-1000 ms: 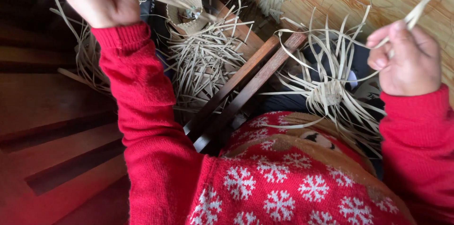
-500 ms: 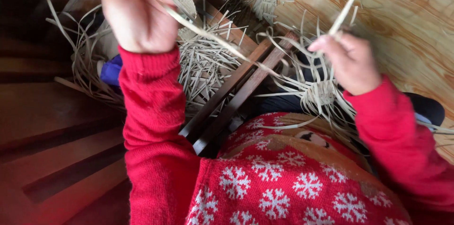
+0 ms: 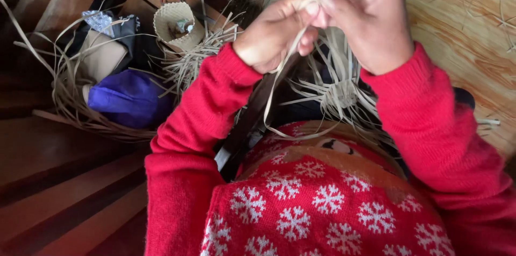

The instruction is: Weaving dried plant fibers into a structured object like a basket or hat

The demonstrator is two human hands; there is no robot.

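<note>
Straw strip (image 3: 279, 73) is pinched tight by left hand (image 3: 274, 35) and right hand (image 3: 365, 16) (both closed); harder pulling could snap it.

1. Left hand (image 3: 274, 38), at 12 o'clock: bare, no rings or glove.
2. Right hand (image 3: 371, 16), at 1 o'clock: bare.
3. Red knitted sweater (image 3: 322, 207): ribbed cuffs, long sleeves, white snowflake pattern at 6 o'clock, with a tan band above.
</note>
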